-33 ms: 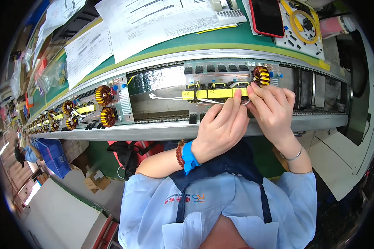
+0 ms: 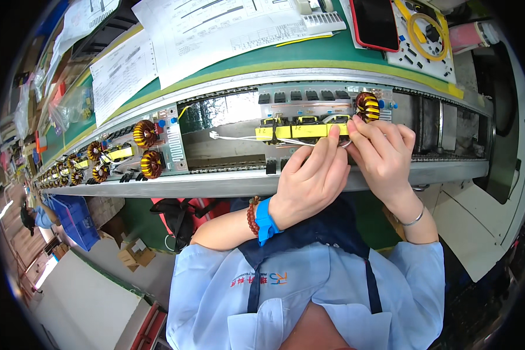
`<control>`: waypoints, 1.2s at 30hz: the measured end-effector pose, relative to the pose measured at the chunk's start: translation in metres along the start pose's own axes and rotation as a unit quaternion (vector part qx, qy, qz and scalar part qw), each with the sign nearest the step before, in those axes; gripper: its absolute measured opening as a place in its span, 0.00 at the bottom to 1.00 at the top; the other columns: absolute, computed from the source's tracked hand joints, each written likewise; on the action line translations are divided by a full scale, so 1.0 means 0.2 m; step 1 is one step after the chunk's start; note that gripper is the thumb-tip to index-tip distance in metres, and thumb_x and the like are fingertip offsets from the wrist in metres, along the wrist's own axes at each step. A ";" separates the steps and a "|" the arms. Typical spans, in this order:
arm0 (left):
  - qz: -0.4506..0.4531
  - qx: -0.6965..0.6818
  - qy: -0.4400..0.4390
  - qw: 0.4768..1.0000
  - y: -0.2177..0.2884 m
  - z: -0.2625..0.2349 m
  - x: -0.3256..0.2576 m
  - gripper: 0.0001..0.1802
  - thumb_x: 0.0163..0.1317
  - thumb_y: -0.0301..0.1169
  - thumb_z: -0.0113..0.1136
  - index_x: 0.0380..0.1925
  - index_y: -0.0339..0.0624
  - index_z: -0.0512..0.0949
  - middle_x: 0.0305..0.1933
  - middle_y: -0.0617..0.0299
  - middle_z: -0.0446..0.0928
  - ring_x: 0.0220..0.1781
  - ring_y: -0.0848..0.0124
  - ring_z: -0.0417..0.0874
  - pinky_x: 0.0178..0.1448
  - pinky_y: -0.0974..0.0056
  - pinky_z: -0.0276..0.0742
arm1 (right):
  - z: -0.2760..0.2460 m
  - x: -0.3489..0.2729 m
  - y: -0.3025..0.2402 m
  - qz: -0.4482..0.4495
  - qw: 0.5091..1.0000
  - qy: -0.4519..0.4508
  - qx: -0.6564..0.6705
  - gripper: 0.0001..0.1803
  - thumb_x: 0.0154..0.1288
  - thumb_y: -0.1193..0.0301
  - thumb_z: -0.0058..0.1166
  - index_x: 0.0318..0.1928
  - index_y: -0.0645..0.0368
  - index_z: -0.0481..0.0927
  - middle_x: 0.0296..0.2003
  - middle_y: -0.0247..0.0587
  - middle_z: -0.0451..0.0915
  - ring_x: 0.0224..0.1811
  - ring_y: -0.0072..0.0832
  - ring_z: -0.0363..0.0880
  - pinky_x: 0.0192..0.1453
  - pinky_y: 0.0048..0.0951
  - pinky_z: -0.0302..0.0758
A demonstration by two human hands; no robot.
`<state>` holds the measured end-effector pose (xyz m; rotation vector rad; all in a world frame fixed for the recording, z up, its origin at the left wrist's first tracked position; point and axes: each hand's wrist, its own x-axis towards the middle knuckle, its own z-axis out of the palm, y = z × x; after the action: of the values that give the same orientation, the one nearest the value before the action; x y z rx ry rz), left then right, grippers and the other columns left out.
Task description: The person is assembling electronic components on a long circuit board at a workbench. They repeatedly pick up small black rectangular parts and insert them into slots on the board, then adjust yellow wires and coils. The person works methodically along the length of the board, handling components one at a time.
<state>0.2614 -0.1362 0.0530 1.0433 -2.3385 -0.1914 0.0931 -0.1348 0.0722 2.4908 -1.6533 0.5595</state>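
Observation:
Near the right end of a row of yellow-taped transformers (image 2: 306, 132), my hands meet over a circuit board (image 2: 281, 94). My left hand (image 2: 312, 178), with a blue band at its wrist, is closed in a pinch on thin white wires (image 2: 251, 139). They run left to a small white plug (image 2: 214, 135) hanging past the board's edge. My right hand (image 2: 385, 154) is pinched shut beside it, where a loop of the wire shows between the hands. Its fingertips hide what they grip. Just above them stands a copper-wound toroid coil (image 2: 367, 107).
The board rests on a conveyor with metal rails (image 2: 227, 185). More boards with toroid coils (image 2: 146, 133) line up at left. Beyond lie printed sheets (image 2: 216, 35), a red-edged phone (image 2: 375, 23) and a white board with a yellow ring (image 2: 427, 38). A blue crate (image 2: 76, 221) stands low at left.

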 end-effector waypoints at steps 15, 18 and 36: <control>-0.063 -0.275 0.026 0.959 -0.31 -0.26 0.15 0.19 0.55 0.29 0.62 0.46 0.34 0.73 0.50 0.49 0.75 0.49 0.51 0.76 0.52 0.54 0.72 | -0.21 0.21 0.07 0.011 0.991 -0.072 0.109 0.17 0.60 0.69 0.55 0.50 0.57 0.76 0.42 0.39 0.80 0.45 0.34 0.77 0.56 0.35 0.62; -0.199 -0.381 -0.118 0.895 -0.43 -0.30 0.22 0.18 0.74 0.35 0.38 0.50 0.34 0.72 0.45 0.52 0.79 0.50 0.67 0.77 0.59 0.63 0.69 | -0.18 0.34 0.15 0.035 0.960 -0.161 0.227 0.12 0.62 0.75 0.46 0.47 0.61 0.74 0.40 0.45 0.80 0.45 0.39 0.78 0.53 0.37 0.68; -0.114 -0.307 -0.028 0.944 -0.49 -0.20 0.20 0.16 0.69 0.37 0.47 0.48 0.35 0.72 0.36 0.47 0.78 0.42 0.52 0.79 0.46 0.55 0.72 | -0.14 0.39 0.19 0.049 0.969 -0.200 0.135 0.12 0.62 0.75 0.41 0.46 0.61 0.71 0.38 0.50 0.78 0.45 0.44 0.76 0.53 0.42 0.70</control>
<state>0.3238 -0.2282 0.0706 0.9779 -1.9817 -0.9798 0.0780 -0.2102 0.1215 2.8820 -1.9636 0.3198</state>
